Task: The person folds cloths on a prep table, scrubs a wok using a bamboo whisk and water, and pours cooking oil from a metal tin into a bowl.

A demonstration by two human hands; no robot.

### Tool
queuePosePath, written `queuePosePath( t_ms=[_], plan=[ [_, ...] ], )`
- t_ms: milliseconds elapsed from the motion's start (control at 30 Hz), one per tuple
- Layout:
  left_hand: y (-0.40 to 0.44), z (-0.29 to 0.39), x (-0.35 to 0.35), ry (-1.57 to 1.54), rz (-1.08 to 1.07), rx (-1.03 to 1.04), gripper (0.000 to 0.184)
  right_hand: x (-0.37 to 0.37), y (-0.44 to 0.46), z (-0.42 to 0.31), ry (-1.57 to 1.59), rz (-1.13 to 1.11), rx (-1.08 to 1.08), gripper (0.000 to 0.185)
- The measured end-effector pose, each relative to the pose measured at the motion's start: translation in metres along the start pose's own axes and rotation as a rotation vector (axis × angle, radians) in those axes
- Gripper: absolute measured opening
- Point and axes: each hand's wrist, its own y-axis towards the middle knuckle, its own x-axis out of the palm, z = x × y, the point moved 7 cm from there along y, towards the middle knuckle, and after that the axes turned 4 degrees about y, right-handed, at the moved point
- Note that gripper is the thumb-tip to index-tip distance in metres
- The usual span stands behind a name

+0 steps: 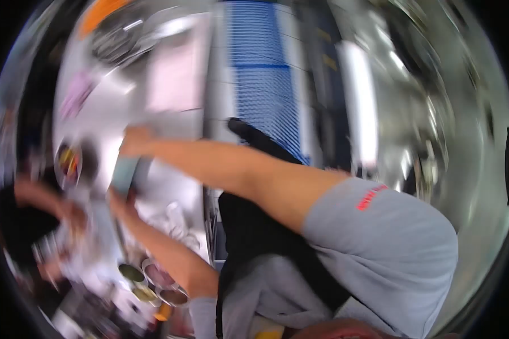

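Note:
Both my arms reach out over a shiny metal counter (110, 107). My right hand (136, 141) is closed on the far end of a pale green, box-shaped thing (124, 172). At its other end my left hand (119, 198) grips it too, the fingers blurred by motion. What kind of thing it is, and what it may hold, I cannot make out. A bowl with red and yellow contents (69, 165) stands beyond it. Whitish objects (175, 220), too blurred to name, lie close to my left forearm.
Across the counter another person's hand (73, 219) works near a whitish surface. Several round containers (131, 273) stand by my left elbow. A pale pink board (176, 79), metal bowls (121, 39) and a purple cloth (77, 93) lie to my right. A blue mat (263, 73) covers the floor.

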Motion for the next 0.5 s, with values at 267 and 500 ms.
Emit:
queuePosePath(
  t_ms=[267,500],
  plan=[
    [-0.182,-0.027,0.162,0.487,-0.354,0.247,0.044,-0.066,-0.304,0.114,0.647,0.724,0.509,0.059],
    [-0.374,-0.161,0.269,0.762,-1.124,0.137,0.039,-0.017,-0.608,0.154,0.645,1.241,0.740,0.055]
  ],
)
